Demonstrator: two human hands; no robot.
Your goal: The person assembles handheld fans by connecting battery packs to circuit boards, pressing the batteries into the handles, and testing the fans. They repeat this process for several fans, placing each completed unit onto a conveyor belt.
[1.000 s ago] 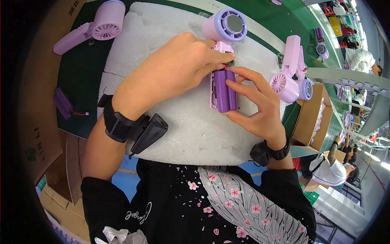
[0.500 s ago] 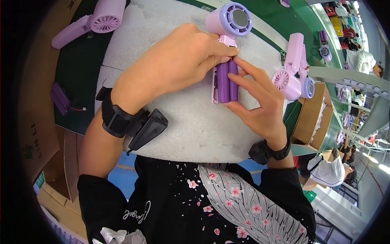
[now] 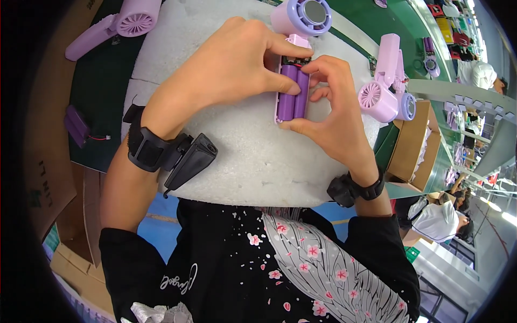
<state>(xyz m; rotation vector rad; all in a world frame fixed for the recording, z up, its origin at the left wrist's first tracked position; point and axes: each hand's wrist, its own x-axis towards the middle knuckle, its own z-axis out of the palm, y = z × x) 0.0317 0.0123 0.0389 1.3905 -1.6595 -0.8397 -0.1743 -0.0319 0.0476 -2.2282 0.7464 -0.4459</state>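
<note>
A light-purple handheld fan [image 3: 292,12] lies on the white foam pad with its round head away from me and its handle open. Inside the pink handle shell [image 3: 297,41] sits a purple battery pack [image 3: 286,109] of two cylinders side by side. A dark circuit board [image 3: 291,60] with red wire shows above the pack. My left hand [image 3: 226,67] grips the handle from the upper left, fingers by the board and thumb pressing on the pack. My right hand [image 3: 342,116] holds the handle's right side, thumb at its bottom end, fingertips at the pack's upper edge.
The foam pad [image 3: 242,167] covers the green bench. Another fan [image 3: 134,21] lies at the far left, above a loose battery pack [image 3: 78,126] with a wire. To the right are more fan parts [image 3: 379,97] and a cardboard box [image 3: 409,151]. People sit farther right.
The battery pack now lies inside the handle shell, where before it stood off to the right. My left thumb has slid down onto it, uncovering the circuit board. My right fingers have moved up.
</note>
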